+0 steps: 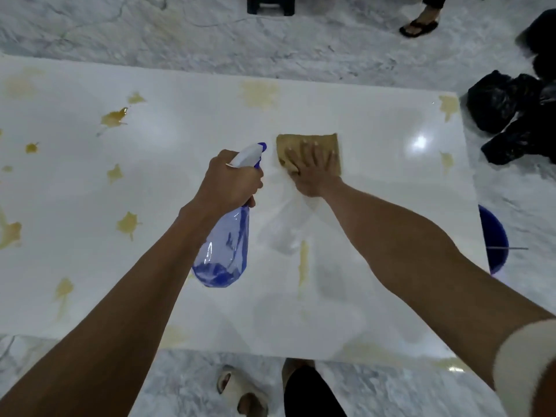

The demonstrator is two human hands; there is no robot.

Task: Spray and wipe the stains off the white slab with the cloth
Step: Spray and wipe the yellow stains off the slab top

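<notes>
The white slab (376, 121) lies flat and fills most of the view. Yellow-brown stains (114, 117) dot its left half, its far edge and its right edge, and one streak (303, 263) runs near the middle. My left hand (231, 179) grips the neck of a clear blue spray bottle (224, 251), held above the slab with its white nozzle pointing right toward the cloth. My right hand (314, 170) presses flat, fingers spread, on a folded tan cloth (307, 142) at the slab's centre.
Grey marble floor surrounds the slab. Black bags (511, 115) lie off the right edge, with a blue bucket (495, 239) beside the right side. Another person's sandalled foot (419, 25) stands beyond the far edge. My own feet (240, 389) are at the near edge.
</notes>
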